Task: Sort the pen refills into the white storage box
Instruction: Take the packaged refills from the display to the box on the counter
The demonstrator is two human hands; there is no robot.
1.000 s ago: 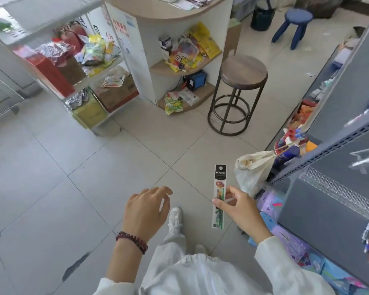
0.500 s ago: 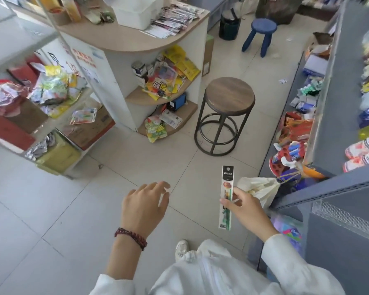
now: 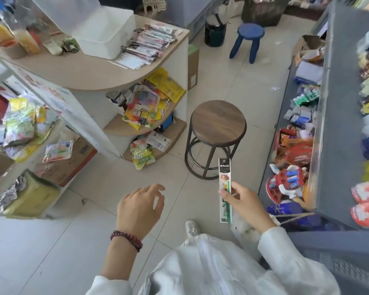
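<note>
My right hand [image 3: 243, 202] pinches a long narrow pen refill pack [image 3: 224, 177], upright, with a black top and a green refill inside. My left hand [image 3: 140, 207] hovers over the floor with its fingers loosely spread and holds nothing; a dark red bead bracelet is on its wrist. The white storage box [image 3: 107, 31] stands on the curved wooden counter at the upper left. A pile of refill packs [image 3: 149, 44] lies next to it on its right.
A round wooden stool [image 3: 217, 122] with a black metal frame stands on the tiled floor ahead. A blue stool [image 3: 248, 40] is farther back. Grey shelves [image 3: 339, 124] full of goods run along the right, snack shelves [image 3: 26, 135] along the left.
The view has tilted up and moved forward, bringing the counter, the white box and the refill pile into sight. Both hands keep their poses; the right still holds the pack.
</note>
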